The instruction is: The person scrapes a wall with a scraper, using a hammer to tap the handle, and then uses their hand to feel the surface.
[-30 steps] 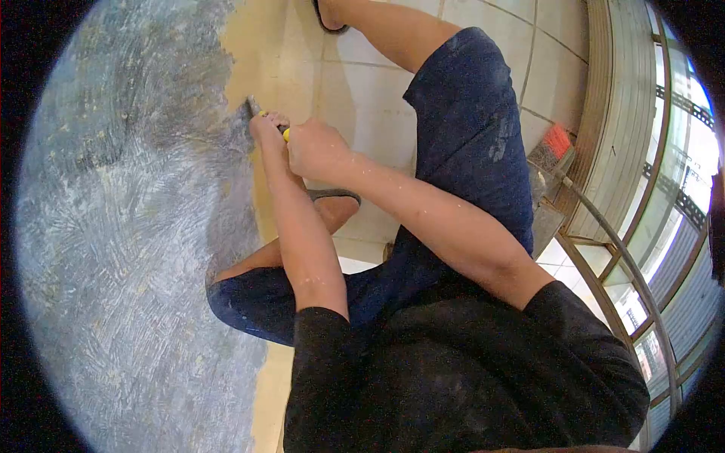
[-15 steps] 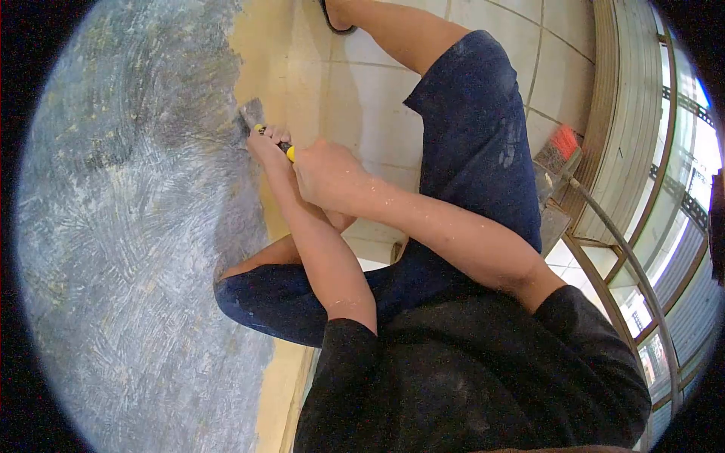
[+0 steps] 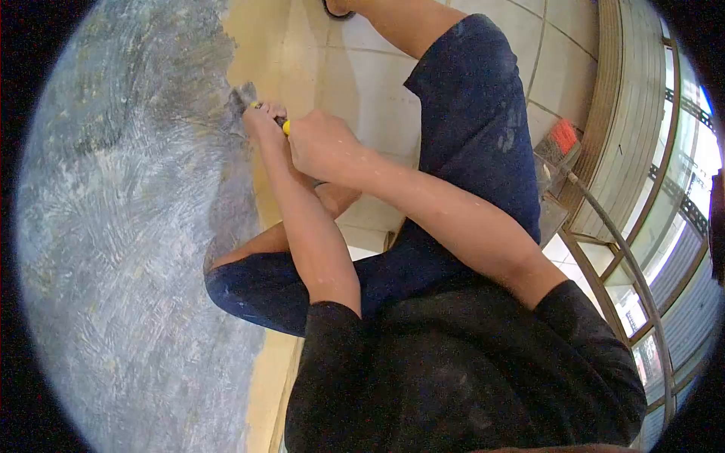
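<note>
Both my hands are on a scraper (image 3: 242,97) with a flat blade and a black and yellow handle. My left hand (image 3: 263,121) is closed around the handle close to the blade. Behind it, my right hand (image 3: 321,143) grips the yellow butt end of the handle. The blade lies against the grey, rough-streaked wall surface (image 3: 136,249), near where it meets a yellowish band (image 3: 260,53). Part of the handle is hidden by my fingers.
Pale floor tiles (image 3: 370,83) lie beside the wall. My bent knees (image 3: 468,83) flank my arms. At the right are a brush-like tool with red bristles (image 3: 563,136), a long pole or hose (image 3: 615,234) and framed glass panels (image 3: 642,302).
The whole view has shifted a little, so wall and hands sit slightly higher and further left. Both hands keep hold of the scraper, its blade still at the wall's grey edge.
</note>
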The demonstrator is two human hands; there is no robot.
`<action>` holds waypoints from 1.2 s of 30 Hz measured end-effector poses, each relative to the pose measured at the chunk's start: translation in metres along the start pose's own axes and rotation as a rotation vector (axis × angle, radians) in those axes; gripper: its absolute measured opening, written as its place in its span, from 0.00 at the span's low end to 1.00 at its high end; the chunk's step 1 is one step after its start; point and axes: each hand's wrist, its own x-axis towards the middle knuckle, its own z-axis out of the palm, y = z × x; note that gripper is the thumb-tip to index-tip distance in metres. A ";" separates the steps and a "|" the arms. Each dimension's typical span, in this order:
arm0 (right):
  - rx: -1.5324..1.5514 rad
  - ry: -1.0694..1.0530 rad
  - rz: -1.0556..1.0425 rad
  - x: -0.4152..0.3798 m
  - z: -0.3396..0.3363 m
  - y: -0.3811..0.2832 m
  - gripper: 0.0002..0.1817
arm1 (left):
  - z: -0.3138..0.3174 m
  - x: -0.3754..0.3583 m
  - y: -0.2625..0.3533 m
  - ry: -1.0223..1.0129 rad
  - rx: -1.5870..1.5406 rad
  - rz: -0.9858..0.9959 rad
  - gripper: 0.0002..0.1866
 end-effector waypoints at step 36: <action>0.024 0.111 -0.025 -0.001 0.000 -0.012 0.10 | 0.020 0.013 0.014 -0.091 -0.015 -0.079 0.07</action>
